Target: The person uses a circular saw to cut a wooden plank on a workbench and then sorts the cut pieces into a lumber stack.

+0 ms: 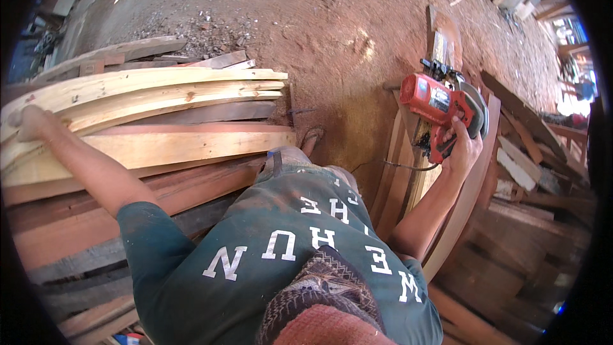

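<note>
Head view: right hand (464,145) gripping the red circular saw (428,99), left hand (29,122) lying on pale planks (185,81)

The right hand's fingers are wrapping closed around the saw's handle, and the tool is sitting over boards (388,182) at the person's right. The left hand is stretching far out over the planks on the opposite side; I cannot tell how far its fingers are closing, as they are blurring near the rim.

With the arms spreading so wide, good handling probably means letting the boards be bearing the saw's weight, not the one wrist. A dark cord (418,169) is curving just below the handle, so keeping it clear of the blade guard (477,112) seems wise. While attention is going to the planks, the trigger should be staying untouched.
</note>
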Action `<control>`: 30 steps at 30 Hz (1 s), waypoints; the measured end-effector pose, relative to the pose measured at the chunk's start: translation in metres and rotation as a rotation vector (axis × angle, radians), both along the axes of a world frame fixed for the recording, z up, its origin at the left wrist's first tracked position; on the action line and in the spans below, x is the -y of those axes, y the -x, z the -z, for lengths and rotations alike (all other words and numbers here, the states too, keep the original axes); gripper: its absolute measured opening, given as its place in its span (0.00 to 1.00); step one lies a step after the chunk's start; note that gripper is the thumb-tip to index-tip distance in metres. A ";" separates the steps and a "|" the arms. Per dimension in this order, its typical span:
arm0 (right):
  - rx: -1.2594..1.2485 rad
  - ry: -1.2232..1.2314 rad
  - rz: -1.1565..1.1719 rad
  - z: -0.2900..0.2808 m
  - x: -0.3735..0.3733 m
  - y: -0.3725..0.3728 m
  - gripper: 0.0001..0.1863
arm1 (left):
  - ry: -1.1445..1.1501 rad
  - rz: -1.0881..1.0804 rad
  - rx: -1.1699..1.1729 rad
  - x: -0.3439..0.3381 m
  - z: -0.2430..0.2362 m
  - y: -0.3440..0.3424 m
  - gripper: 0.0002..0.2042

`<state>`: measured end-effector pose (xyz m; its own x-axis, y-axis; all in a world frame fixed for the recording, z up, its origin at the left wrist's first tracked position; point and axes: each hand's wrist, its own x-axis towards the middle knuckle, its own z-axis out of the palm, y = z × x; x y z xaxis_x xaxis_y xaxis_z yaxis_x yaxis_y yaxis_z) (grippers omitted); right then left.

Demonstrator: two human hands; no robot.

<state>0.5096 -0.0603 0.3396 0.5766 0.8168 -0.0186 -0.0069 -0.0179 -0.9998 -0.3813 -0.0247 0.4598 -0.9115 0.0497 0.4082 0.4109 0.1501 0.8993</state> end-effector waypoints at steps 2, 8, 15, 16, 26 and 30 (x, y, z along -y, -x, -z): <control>-0.010 -0.021 -0.030 0.001 0.000 0.000 0.09 | 0.035 -0.046 -0.024 0.001 -0.014 -0.017 0.37; -0.066 -0.079 -0.138 0.002 -0.012 0.001 0.11 | 0.097 -0.307 -0.289 0.020 -0.059 -0.059 0.42; -0.043 -0.047 -0.164 0.016 0.003 -0.011 0.12 | 0.755 -0.262 -0.264 0.075 -0.100 -0.162 0.42; -0.031 -0.029 -0.154 0.017 0.006 -0.013 0.11 | 0.798 -0.271 -0.253 0.075 -0.093 -0.154 0.41; -0.084 0.045 -0.027 0.020 0.043 -0.025 0.12 | 0.846 -0.366 -0.415 0.015 -0.067 -0.173 0.45; -0.058 0.166 -0.029 0.029 0.056 -0.024 0.16 | 0.430 -0.164 -0.579 0.016 -0.043 -0.252 0.29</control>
